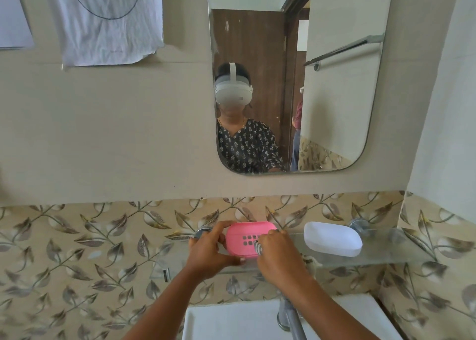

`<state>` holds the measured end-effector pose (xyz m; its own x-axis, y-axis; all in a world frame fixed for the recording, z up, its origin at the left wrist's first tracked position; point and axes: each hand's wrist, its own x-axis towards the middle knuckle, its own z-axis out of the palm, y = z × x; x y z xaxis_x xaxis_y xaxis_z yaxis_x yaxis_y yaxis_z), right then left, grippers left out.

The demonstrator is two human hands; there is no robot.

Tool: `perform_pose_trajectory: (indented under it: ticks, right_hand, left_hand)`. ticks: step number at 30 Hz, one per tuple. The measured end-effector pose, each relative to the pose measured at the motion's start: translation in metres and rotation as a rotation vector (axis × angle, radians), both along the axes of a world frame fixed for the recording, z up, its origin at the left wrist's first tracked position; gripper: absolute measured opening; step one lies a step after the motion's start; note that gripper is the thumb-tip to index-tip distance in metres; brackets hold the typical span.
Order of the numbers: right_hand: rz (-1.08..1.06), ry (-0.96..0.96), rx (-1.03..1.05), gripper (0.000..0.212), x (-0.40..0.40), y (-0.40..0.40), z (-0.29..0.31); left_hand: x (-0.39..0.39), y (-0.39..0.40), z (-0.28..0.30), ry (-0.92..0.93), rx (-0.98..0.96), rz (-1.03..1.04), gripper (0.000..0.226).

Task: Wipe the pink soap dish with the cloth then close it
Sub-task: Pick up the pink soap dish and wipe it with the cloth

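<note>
Bathroom wall, glass shelf (386,258) under mirror (334,81). Pink soap dish (240,232), shelf's left end, open. Left hand (211,249) grips its left side; right hand (277,253) pinches cloth (258,248) against it. Step, by judgement: wiping. Next: fit white lid (332,239), lying right.

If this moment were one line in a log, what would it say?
stage: wiping | left hand: holds pink soap dish | right hand: rubs cloth on it | place: glass shelf | lid: unclear
</note>
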<state>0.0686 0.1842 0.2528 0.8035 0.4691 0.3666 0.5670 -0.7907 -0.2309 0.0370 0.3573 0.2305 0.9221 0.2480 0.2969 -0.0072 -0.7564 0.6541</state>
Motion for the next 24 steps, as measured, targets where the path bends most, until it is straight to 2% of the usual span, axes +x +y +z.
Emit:
perform_pose_trajectory:
  ticks: [15, 19, 24]
  right_hand:
    - [0.058, 0.072, 0.121, 0.03, -0.029, 0.034, 0.004]
    - [0.076, 0.03, 0.046, 0.035, -0.031, 0.028, 0.003]
    - [0.051, -0.054, -0.095, 0.028, -0.026, 0.007, 0.007]
  left_hand:
    - [0.002, 0.001, -0.001, -0.006, -0.011, -0.021, 0.085]
    - [0.002, 0.002, -0.002, -0.003, -0.022, -0.029, 0.08]
    - [0.002, 0.0, 0.0, 0.001, -0.04, -0.011, 0.08]
